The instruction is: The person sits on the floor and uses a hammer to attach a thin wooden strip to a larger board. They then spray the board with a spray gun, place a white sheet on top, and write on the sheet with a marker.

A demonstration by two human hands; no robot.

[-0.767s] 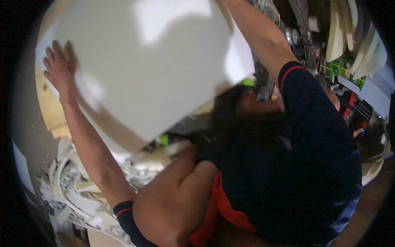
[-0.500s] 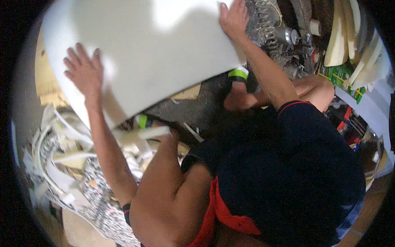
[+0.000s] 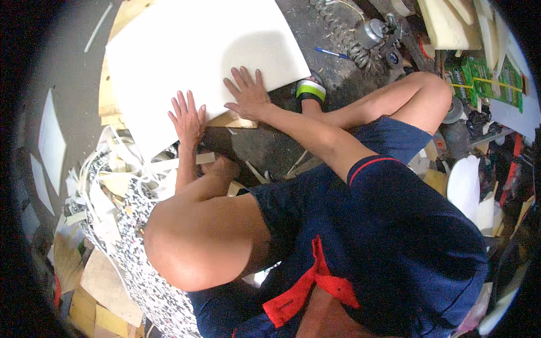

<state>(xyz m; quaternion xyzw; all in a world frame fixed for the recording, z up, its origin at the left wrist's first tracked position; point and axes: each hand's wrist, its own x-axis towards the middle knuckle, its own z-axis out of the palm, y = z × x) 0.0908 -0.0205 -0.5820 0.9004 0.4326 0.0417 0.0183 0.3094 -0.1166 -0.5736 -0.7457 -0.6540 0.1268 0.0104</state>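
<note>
A large flat white sheet [image 3: 163, 67], which looks like foam, rests on a wooden board [image 3: 110, 107] whose edge shows at the left and beneath the near side. My left hand [image 3: 190, 119] lies flat on the sheet close to its near edge, fingers spread. Beside it to the right, my right hand [image 3: 249, 97] presses down flat on the same surface, its fingers also apart. Neither hand holds anything.
Off to the right lie a spray gun [image 3: 372, 34], a coiled hose [image 3: 338, 28] and a blue pen [image 3: 331, 53]. Cream foam pieces [image 3: 451, 28] and green packets [image 3: 490, 81] are farther right. Foam offcuts [image 3: 110, 191] heap over a speckled foam block [image 3: 152, 265] at lower left.
Both hands have come nearer to me and closer together. The right hand has left the sheet's far right side and now lies near its front edge.
</note>
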